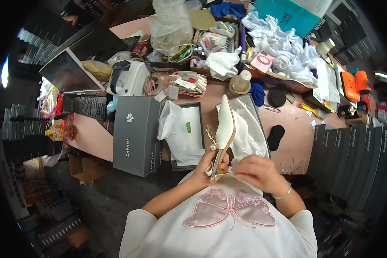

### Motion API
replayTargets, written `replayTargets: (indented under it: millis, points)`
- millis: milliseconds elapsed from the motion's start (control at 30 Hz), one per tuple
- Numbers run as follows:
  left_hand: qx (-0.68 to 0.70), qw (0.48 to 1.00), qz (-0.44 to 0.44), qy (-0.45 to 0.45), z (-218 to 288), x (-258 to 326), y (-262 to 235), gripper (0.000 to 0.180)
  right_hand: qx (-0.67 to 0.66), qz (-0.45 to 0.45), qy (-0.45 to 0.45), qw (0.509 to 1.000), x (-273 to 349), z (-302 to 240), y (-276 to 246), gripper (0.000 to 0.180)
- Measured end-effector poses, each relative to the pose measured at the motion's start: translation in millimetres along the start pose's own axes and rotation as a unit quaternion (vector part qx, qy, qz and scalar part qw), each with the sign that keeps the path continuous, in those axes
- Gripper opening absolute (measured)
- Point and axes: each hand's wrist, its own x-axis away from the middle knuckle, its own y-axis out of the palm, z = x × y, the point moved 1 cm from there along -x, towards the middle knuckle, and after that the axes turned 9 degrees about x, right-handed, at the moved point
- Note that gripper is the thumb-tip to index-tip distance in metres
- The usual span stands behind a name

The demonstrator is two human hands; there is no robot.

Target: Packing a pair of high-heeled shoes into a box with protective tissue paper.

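I hold a white pointed shoe (224,129) upright over the near table edge, its toe pointing away from me. It has a tan sole edge, a gold strap and a pearl ornament. My left hand (208,167) grips its heel end from the left. My right hand (256,168) pinches the same end from the right, fingers closed on it. Just behind the shoe lies an open grey shoe box (259,116) lined with white tissue paper (249,133).
A grey box lid (135,133) stands to the left, next to another open box with white paper (185,133). Farther back are a label printer (127,77), keyboard (90,106), laptop (71,71), bags and clutter. Stacked grey boxes (352,150) line the right.
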Motion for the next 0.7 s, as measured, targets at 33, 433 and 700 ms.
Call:
replayTargets:
  millis: [33, 433, 700]
  points:
    - [-0.007, 0.999, -0.022, -0.028, -1, -1, -1, 0.045, 0.082, 0.029, -0.062, 0.994, 1, -10, 7, 0.028]
    - [-0.043, 0.993, 0.114, 0.013, -15, 7, 14, 0.02, 0.203, 0.077, -0.081, 0.973, 3, -14, 42, 0.028]
    - [-0.118, 0.988, 0.085, 0.057, -17, 16, 19, 0.025, 0.221, 0.109, -0.073, 0.966, -1, -8, 50, 0.026]
